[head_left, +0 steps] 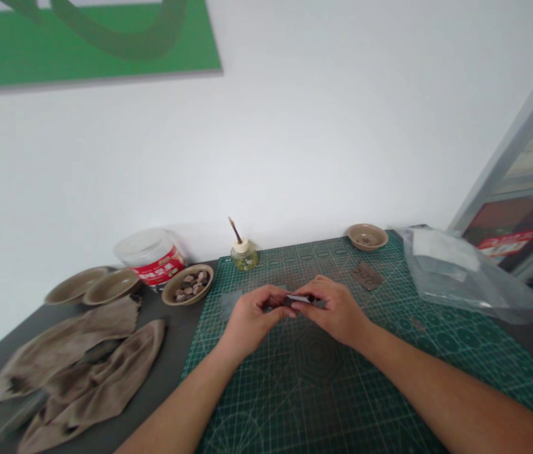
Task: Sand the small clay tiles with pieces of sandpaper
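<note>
My left hand [253, 315] and my right hand [335, 309] meet above the green cutting mat [323, 391]. Both are closed in a pinch on a small dark flat piece [303, 301] with a pale strip along its top. The left fingers hold its left end, the right fingers its right end. What the piece is made of I cannot make out. A dark square scrap [367, 275] lies on the mat just beyond my right hand.
A small glass bottle with a brush [244, 253] stands at the mat's far edge. A bowl of small stones [193, 285], two empty bowls [93, 285], a white tub [152, 255] and stained cloths [84, 359] sit left. Another bowl [367, 236] and a plastic bag [455, 272] are at right.
</note>
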Tool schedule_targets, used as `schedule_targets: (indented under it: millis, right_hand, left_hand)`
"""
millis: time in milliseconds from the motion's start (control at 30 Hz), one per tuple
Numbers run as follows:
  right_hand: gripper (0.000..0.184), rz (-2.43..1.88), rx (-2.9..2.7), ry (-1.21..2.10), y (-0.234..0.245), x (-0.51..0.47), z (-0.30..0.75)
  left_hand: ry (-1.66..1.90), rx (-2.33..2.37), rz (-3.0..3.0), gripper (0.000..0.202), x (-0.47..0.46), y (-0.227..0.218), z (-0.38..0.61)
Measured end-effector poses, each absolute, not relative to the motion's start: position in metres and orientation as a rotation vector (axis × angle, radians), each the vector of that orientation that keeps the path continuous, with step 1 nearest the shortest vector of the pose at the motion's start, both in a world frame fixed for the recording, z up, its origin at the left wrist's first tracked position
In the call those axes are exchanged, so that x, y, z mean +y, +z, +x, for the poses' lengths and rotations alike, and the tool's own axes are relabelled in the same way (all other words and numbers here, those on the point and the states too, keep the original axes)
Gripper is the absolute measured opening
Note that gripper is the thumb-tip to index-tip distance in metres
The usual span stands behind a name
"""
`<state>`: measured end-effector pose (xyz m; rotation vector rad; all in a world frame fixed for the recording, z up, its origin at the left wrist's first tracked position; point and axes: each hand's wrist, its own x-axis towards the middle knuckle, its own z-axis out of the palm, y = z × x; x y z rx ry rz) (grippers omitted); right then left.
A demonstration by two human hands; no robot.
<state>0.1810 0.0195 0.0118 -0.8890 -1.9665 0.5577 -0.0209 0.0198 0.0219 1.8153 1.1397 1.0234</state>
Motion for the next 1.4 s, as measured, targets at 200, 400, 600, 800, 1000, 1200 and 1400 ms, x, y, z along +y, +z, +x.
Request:
schedule_targets:
  millis: [200, 400, 600, 800, 1000, 1200, 1400]
  right_hand:
    - [0.014, -0.904, -1.960, 0.579, 0.0117, 0.0182, 0.1808]
    - [0.014, -0.910, -1.957, 0.583, 0.0114, 0.0185, 0.1806]
    - [0.011, -0.939, -1.942, 0.588, 0.0112, 0.0176, 0.1806]
    - [0.011, -0.932, -1.941, 0.572, 0.0118, 0.0166, 0.1794]
    - [0.013, -0.892, -1.931, 0.543, 0.0131, 0.0157, 0.1786]
    - [0.013, -0.917, -1.958, 0.530, 0.0125, 0.0166, 0.1784]
    - [0.012, -0.936, -1.940, 0.543, 0.0129, 0.0158, 0.1782]
  left_hand:
    - [1.023, 1.155, 1.824, 0.016, 0.0200, 0.0212, -0.0214]
    - [1.011, 1.149, 1.828, 0.016, 0.0213, 0.0187, -0.0228]
    - [1.017, 1.127, 1.779, 0.014, 0.0210, 0.0187, -0.0224]
    - [1.026, 1.137, 1.775, 0.014, 0.0205, 0.0207, -0.0213]
    - [1.033, 1.118, 1.764, 0.009, 0.0205, 0.0203, -0.0216]
    - [0.989, 1.129, 1.789, 0.012, 0.0238, 0.0166, -0.0240]
    - [1.027, 1.066, 1.701, 0.012, 0.0221, 0.0165, -0.0225]
